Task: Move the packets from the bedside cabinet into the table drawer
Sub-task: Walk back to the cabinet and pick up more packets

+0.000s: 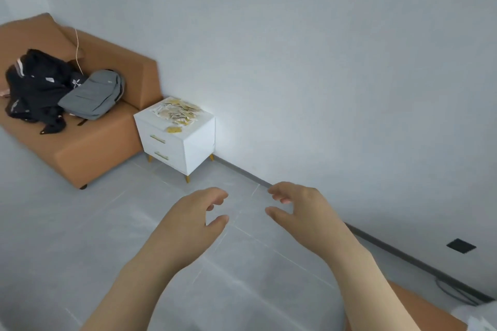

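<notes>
The fingers (pixel 219 193) of the left hand (pixel 196 212) are loosely curled, thumb apart from them, and hold nothing. The fingers (pixel 277 191) of the right hand (pixel 298 207) curl the same way, with a narrow gap to the thumb, also holding nothing. The two hands face each other with bare forearms behind them, in the air over the floor (pixel 80 250), in front of the cabinet (pixel 185 148) and well apart from it.

The packets (pixel 177 111) lie in a loose, pale yellow heap on top of the cabinet, toward its back. One packet (pixel 174 129) lies alone near the cabinet's front edge, just beside the heap. The cabinet is white, on short gold legs, and its two drawers (pixel 160 146) are closed.

The wall (pixel 322 62) stands right behind the cabinet. A tan sofa (pixel 107 142) sits just left of the cabinet, touching it or nearly so. On the sofa, left of the cabinet, lies a grey backpack (pixel 91 94), and further left a heap of black clothes (pixel 37 88). A thin cord (pixel 78 54) hangs above them.
</notes>
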`<state>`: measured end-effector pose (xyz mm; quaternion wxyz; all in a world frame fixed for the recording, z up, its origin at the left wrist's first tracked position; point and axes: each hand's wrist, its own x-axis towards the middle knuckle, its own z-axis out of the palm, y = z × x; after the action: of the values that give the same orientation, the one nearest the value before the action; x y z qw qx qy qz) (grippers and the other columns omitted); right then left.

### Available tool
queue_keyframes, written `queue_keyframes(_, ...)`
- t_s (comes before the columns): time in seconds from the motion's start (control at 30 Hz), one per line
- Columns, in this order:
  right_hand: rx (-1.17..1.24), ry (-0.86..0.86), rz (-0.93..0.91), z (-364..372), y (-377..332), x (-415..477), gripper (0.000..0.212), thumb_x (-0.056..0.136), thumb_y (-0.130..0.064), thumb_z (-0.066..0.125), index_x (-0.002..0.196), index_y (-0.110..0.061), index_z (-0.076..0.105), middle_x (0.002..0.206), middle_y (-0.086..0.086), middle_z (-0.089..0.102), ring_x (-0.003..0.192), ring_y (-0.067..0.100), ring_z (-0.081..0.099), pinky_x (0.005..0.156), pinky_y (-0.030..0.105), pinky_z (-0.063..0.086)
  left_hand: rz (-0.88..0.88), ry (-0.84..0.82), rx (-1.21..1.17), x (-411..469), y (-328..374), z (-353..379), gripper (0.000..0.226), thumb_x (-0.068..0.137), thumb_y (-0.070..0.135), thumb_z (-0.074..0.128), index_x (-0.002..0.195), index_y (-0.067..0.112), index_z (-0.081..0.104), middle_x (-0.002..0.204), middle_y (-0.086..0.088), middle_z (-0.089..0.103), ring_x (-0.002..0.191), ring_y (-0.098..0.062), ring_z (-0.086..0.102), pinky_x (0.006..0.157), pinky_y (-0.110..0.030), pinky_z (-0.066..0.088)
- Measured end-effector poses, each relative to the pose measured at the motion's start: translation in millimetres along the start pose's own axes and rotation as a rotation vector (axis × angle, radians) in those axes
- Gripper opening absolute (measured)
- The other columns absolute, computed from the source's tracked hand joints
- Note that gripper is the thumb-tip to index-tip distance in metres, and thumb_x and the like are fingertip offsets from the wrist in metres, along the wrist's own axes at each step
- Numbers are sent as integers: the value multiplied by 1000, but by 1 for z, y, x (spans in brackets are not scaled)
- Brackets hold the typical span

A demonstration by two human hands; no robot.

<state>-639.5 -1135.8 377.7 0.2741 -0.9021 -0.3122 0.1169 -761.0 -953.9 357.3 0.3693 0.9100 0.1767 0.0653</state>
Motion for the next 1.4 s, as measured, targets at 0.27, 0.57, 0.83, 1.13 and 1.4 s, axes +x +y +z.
queue_keyframes(0.27, 8, -55, -26, 32, -59, 151, 32, 89, -36, 61, 121, -34, 58, 110, -18, 61, 105, -3, 55, 86, 19, 45, -67, 30, 37, 113, -72, -78, 35, 92, 32, 55, 126, 35, 50, 119, 24, 53, 107, 3, 51, 83, -15, 38)
queue_keyframes(0.57, -15, -89, -143, 69, -120, 327, 34, 89, -32, 61, 123, -26, 58, 113, -11, 63, 108, 8, 56, 91, 27, 47, -91, 60, 62, 241, -147, -141, 36, 91, 31, 57, 126, 34, 51, 120, 20, 55, 107, 0, 52, 85, -18, 40)
queue_keyframes(0.83, 9, -104, -177, 89, -161, 493, 33, 88, -34, 62, 120, -29, 58, 109, -12, 62, 103, 8, 58, 88, 28, 48, -146, 97, 91, 374, -211, -213, 36, 90, 30, 58, 125, 34, 51, 120, 20, 55, 108, -1, 53, 85, -21, 44)
queue_keyframes(1.13, 5, -127, -157, 130, -221, 648, 32, 86, -34, 62, 119, -30, 59, 109, -13, 62, 100, 7, 58, 87, 26, 48, -151, 121, 80, 497, -294, -300, 37, 90, 29, 59, 126, 30, 52, 118, 18, 55, 108, -2, 53, 94, -24, 45)
queue_keyframes(1.4, 56, -119, -24, 194, -279, 760, 31, 87, -34, 64, 118, -31, 60, 107, -14, 63, 101, 5, 58, 85, 22, 45, -112, 31, 102, 599, -395, -381, 37, 90, 31, 58, 126, 35, 50, 120, 20, 55, 110, -1, 51, 92, -22, 44)
